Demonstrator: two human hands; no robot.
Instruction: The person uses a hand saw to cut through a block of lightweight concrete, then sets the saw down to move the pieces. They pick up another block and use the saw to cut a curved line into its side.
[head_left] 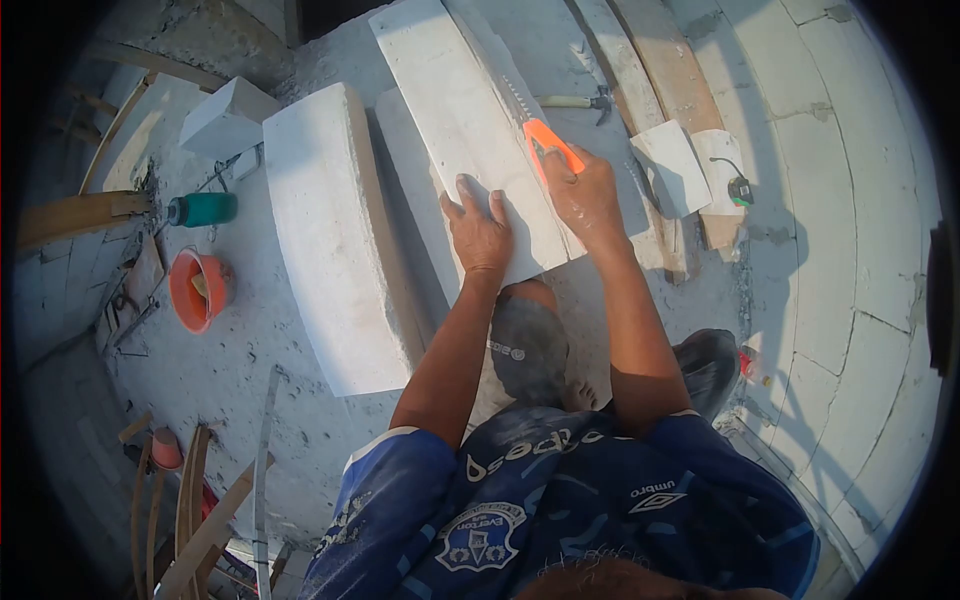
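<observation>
A long white block (455,95) lies in front of me, its near end by my knee. My left hand (480,230) rests on its top face with the fingers spread. My right hand (583,195) is wrapped round the orange handle of a saw (550,142) at the block's right edge. The toothed blade points up and away along that edge. Under the block and to its left lies another pale block (408,140), partly hidden. Farther left sits a large white block (325,230).
A hammer (575,101) lies beyond the saw. At right are wooden planks (665,60), a white offcut (672,168) and a tape measure (740,190). At left are a small block (228,115), a green bottle (205,209) and an orange bucket (185,290).
</observation>
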